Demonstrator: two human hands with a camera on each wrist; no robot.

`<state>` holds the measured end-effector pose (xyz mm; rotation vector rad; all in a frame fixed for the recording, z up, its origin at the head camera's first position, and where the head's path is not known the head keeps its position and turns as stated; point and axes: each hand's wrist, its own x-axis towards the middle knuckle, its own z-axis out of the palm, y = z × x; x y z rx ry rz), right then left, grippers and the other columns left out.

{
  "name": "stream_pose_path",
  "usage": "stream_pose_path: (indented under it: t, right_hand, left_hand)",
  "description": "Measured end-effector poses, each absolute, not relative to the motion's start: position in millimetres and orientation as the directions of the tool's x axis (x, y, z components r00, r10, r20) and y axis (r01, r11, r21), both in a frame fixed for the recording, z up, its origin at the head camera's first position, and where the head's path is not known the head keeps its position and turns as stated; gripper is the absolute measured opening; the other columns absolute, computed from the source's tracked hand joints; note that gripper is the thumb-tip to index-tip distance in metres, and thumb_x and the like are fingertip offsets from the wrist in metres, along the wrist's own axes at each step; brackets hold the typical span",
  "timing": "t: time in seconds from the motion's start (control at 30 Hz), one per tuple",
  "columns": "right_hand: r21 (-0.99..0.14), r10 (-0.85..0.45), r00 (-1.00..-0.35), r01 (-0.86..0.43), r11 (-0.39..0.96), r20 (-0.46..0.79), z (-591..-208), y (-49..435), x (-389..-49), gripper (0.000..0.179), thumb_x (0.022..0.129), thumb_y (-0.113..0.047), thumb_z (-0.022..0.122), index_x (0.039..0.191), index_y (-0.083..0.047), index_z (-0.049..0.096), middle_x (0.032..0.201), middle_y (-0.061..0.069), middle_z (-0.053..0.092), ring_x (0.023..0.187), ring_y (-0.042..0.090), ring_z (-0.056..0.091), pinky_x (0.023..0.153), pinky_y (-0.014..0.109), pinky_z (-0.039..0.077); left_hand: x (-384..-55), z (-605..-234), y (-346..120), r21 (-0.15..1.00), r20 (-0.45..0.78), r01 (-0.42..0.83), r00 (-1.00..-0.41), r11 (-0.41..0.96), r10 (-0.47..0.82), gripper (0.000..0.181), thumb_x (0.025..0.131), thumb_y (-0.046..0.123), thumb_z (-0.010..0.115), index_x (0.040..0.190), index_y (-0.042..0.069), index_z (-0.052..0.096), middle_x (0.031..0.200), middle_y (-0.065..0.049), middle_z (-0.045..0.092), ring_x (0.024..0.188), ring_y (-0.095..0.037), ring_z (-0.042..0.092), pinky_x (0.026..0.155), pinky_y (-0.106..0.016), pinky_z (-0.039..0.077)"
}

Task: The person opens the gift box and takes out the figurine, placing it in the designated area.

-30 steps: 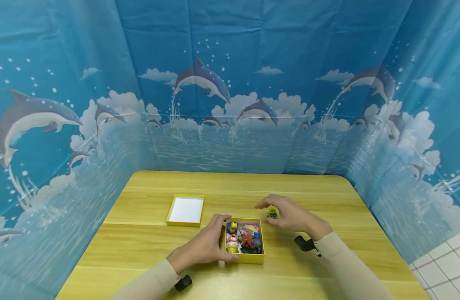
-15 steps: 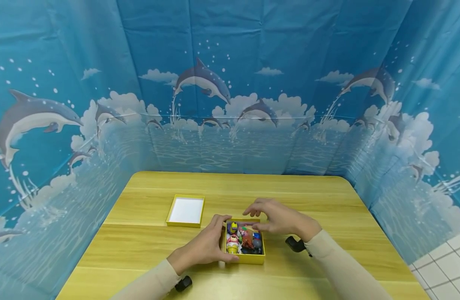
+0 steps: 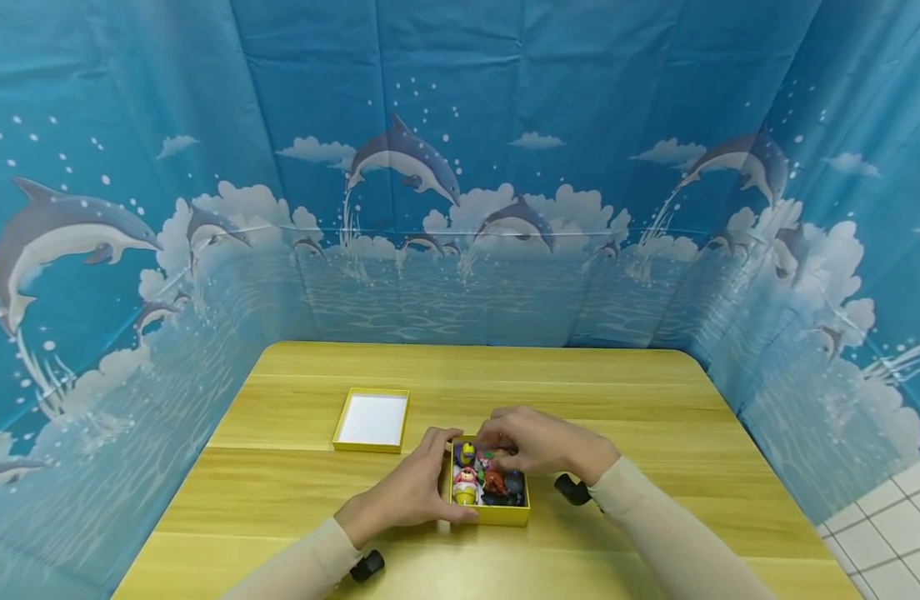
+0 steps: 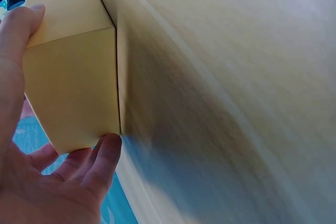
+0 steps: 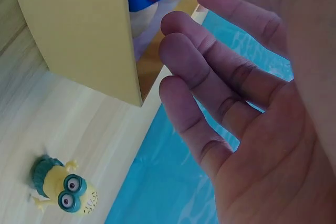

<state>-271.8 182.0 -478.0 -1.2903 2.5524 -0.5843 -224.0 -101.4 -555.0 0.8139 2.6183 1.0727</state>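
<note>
Right hand [image 3: 538, 442] moved in from the box's 2 o'clock, now down at the figures [image 3: 466, 487]; work's inside. Curled, can't tell if pinching. Left hand [image 3: 407, 496] grips yellow box [image 3: 501, 517] at 9 o'clock. Goggled figure [image 5: 64, 187] stands outside.

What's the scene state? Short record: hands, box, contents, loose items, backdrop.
left hand: grips yellow box between thumb and fingers
right hand: over the box's far part; grasp unclear
box: open, on the table
contents: small toy figures
loose items: goggled toy on the table; shallow yellow lid or tray, white inside, beyond and left of the box
backdrop: blue, dolphin print
</note>
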Motion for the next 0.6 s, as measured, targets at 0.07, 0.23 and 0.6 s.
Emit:
stream_pose_path:
  t: [0.07,0.23,0.6]
  right_hand:
    - [-0.438,-0.809,-0.588,-0.721,0.536,-0.023,-478.8,181.0,-272.0,0.027,0.112,-0.012,0.079,0.138,-0.014,0.083,0.119,0.004,0.078,0.087,0.01,0.063,0.078,0.024,0.054]
    - [-0.422,-0.818,-0.575,-0.738,0.527,-0.017,-479.2,177.1,-272.1,0.025,0.111,-0.007,0.078,0.135,-0.012,0.084,0.118,0.006,0.078,0.085,0.006,0.059,0.077,0.023,0.054]
    - [-0.404,-0.835,-0.55,-0.765,0.501,0.004,-486.7,165.5,-274.1,0.017,0.109,-0.008,0.082,0.125,-0.011,0.085,0.111,0.003,0.082,0.082,-0.004,0.059,0.076,0.02,0.057]
  left_hand:
    - [-224.1,-555.0,-100.9,0.692,0.024,0.418,-0.829,0.589,0.559,0.128,0.089,0.073,0.094,0.182,0.015,0.028,0.165,-0.008,0.048,0.13,-0.013,0.064,0.119,-0.043,0.061]
    - [-224.7,-555.1,-100.1,0.678,0.026,0.427,-0.828,0.599,0.56,0.129,0.088,0.075,0.094,0.182,0.015,0.028,0.166,-0.009,0.047,0.133,-0.016,0.063,0.121,-0.047,0.06]
    - [-224.5,-555.4,-100.1,0.677,0.038,0.434,-0.827,0.594,0.561,0.128,0.089,0.074,0.094,0.181,0.014,0.029,0.168,-0.01,0.047,0.134,-0.017,0.063,0.122,-0.046,0.059]
